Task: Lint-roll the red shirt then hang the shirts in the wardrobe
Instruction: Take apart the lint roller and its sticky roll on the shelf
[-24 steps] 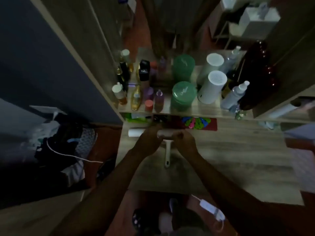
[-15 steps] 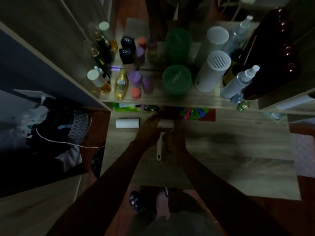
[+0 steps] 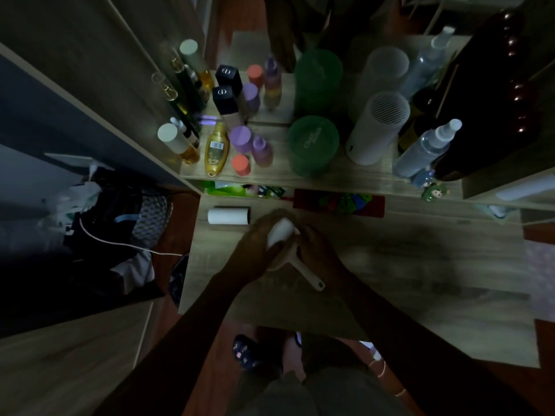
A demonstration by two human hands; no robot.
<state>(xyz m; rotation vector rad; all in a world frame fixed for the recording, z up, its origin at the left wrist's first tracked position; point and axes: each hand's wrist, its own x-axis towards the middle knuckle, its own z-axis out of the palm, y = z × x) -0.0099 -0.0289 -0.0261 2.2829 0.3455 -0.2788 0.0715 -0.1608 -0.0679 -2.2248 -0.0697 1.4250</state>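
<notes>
The work is at its opening step, readying the tool, with no rolling begun. Both hands meet just above the middle of the view over the wooden surface (image 3: 420, 265). The left hand (image 3: 255, 244) is curled round the white drum of the lint roller (image 3: 280, 231). The right hand (image 3: 315, 247) appears closed on the neck of the roller, and the handle (image 3: 309, 274) juts out toward five o'clock. In this dim light I cannot tell whether a sheet is being peeled or the drum seated. A spare roll (image 3: 228, 216) lies on the surface at ten o'clock of the hands, near them but apart, and the shelf (image 3: 345, 175) of bottles runs across at twelve o'clock. The red shirt is not in view. A heap of dark cloth (image 3: 114, 223) at nine o'clock is too murky to identify. Next, I judge, the left hand must let go of the drum so it can turn. The right hand should slide down to the handle, and the roller must then be carried to wherever the shirt lies.
</notes>
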